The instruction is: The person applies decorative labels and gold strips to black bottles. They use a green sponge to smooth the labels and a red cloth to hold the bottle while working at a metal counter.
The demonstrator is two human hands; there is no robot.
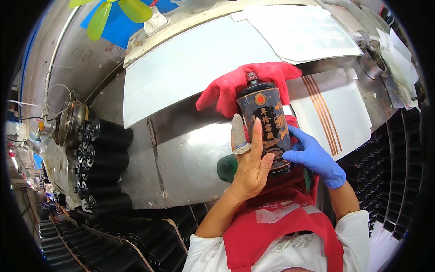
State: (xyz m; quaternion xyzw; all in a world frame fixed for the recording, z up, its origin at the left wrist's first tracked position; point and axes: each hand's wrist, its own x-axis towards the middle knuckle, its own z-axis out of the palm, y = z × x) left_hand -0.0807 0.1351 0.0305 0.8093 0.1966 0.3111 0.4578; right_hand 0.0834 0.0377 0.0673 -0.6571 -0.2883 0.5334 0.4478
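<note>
Head view: holding a black, gold-decorated bottle (272, 113) with both hands in front of a red apron (272, 226), over the near part of a bare metal workbench (195, 154). Tilting it slightly, pointing the narrow neck away from the apron and exposing a round red-and-gold seal below the black shoulder. Pinching the lower right side with the blue-gloved right hand (315, 154), setting the thumb on the front face and running the fingers along the right edge, partly out of sight. Laying the bare left hand (252, 170) over the lower left front, spreading index finger and thumb and extending another finger in a grey finger sleeve (238, 131). Being unable to tell whether closing that hand firmly on the bottle.

Noting red cloth (222, 93) directly behind the bottle, reaching out on both sides; being unable to confirm contact. Observing a dark green round object (226, 168) just beside the left hand. Recording copper-brown strips (320, 115) on a white sheet (358, 109) to the right, and a metal cup (372, 63) beyond. Finding black bottles (108, 156) stacked on their sides at the left end, and a green-bladed fan (98, 20) at the far left.
</note>
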